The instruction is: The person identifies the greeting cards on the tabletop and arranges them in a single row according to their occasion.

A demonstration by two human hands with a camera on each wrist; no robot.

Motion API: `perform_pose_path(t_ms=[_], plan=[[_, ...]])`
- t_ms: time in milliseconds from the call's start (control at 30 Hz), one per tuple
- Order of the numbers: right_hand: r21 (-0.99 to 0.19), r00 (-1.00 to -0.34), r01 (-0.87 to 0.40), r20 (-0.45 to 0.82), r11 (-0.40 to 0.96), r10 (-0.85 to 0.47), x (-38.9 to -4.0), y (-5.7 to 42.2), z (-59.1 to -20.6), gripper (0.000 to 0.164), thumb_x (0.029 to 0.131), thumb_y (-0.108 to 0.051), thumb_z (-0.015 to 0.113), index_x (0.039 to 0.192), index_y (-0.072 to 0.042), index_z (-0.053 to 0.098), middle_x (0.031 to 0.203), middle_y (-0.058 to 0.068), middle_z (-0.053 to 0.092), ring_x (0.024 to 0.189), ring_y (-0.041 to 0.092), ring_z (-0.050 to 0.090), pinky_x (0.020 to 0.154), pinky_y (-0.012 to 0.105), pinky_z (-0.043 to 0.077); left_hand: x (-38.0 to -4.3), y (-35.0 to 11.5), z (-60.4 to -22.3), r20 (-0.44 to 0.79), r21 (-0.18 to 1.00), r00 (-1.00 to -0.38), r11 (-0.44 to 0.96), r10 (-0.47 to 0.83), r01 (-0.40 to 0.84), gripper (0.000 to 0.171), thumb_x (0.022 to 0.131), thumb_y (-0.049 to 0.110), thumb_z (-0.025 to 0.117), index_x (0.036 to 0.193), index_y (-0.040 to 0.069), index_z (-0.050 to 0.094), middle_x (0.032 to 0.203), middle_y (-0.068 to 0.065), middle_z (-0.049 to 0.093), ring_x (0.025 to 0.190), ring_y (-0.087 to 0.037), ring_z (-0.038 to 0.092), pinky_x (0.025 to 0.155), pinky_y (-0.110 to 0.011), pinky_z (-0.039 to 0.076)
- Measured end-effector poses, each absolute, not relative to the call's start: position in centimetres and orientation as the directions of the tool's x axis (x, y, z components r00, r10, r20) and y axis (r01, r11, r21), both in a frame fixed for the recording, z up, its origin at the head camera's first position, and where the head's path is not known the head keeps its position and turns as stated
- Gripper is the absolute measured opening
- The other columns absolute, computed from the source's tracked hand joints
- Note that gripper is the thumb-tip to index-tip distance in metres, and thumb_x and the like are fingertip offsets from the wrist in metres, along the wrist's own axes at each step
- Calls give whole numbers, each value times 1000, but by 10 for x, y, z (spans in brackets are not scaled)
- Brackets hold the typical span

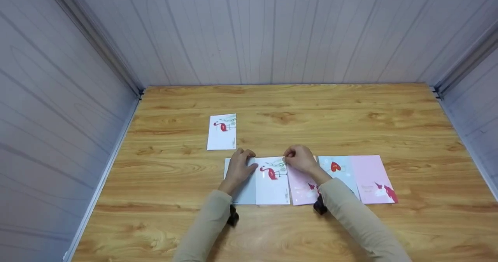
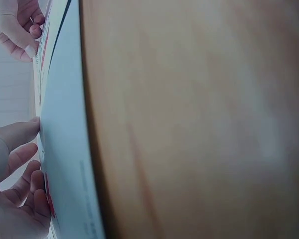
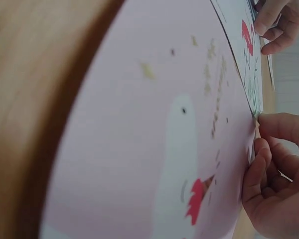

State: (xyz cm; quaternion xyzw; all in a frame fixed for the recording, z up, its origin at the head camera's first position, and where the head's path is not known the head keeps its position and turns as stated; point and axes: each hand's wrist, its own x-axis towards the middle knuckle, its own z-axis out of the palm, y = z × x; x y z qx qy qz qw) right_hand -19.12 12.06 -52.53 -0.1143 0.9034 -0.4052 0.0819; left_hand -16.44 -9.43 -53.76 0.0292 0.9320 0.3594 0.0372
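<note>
Two hands in beige sleeves (image 1: 208, 221) frame a white flamingo card (image 1: 272, 184), lying in a row of cards at the near side of a wood-grain worktop (image 1: 163, 199). The left hand (image 1: 240, 168), fingers loosely bent and thumb held apart from them, touches the card's far left edge, reaching over a grey-blue card (image 1: 247, 195) at the row's left end. The right hand (image 1: 301, 159), nearly closed, pinches the far right corner between thumb and finger, above a middle pink card (image 1: 301, 186) that it partly covers. To the right lie a pale-blue heart card (image 1: 347, 173) and an end pink card (image 1: 369, 176). A second flamingo card (image 1: 221, 137) lies apart, farther off and to the left.
</note>
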Motion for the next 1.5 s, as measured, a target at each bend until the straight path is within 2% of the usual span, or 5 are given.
perform_pose_path(t_ms=[567, 833, 1033, 1267, 1500], plan=[[-815, -970, -37, -110, 579, -217, -189, 125, -527, 6, 81, -11, 62, 82, -5, 62, 74, 2, 54, 68, 15, 49, 61, 28, 39, -167, -96, -537, -71, 738, -995, 675, 65, -9, 15, 78, 14, 67, 93, 9, 64, 83, 2, 46, 75, -14, 43, 67, -27, 36], [-836, -974, 22, -142, 549, -176, -189, 124, -528, 8, 82, -13, 62, 84, -5, 61, 77, 3, 54, 72, 17, 49, 64, 29, 39, -166, -96, -538, -41, 753, -997, 658, 59, 8, 12, 81, 12, 63, 92, 8, 64, 82, 1, 45, 75, -14, 43, 66, -28, 37], [-840, -979, 30, -133, 542, -152, -190, 123, -530, 7, 82, -12, 62, 84, -6, 61, 77, 3, 54, 72, 17, 49, 65, 29, 39, -167, -94, -537, -94, 792, -995, 608, 25, -59, 6, 82, 12, 62, 87, 8, 63, 81, 0, 46, 77, -15, 45, 68, -28, 38], [-887, -983, 74, -143, 455, -119, -189, 123, -531, 11, 81, -14, 62, 86, -5, 62, 77, 4, 55, 72, 17, 48, 63, 27, 39, -171, -93, -531, -223, 838, -975, 508, -14, -199, 8, 85, 14, 59, 87, 7, 63, 85, -3, 48, 80, -17, 46, 67, -28, 40], [-914, -981, 73, -137, 398, -136, -187, 125, -533, 17, 82, -17, 62, 92, -4, 61, 83, 5, 56, 76, 18, 49, 65, 28, 40, -175, -96, -525, -264, 878, -964, 409, -17, -248, 9, 85, 14, 59, 86, 6, 64, 83, -4, 55, 78, -18, 48, 66, -28, 41]])
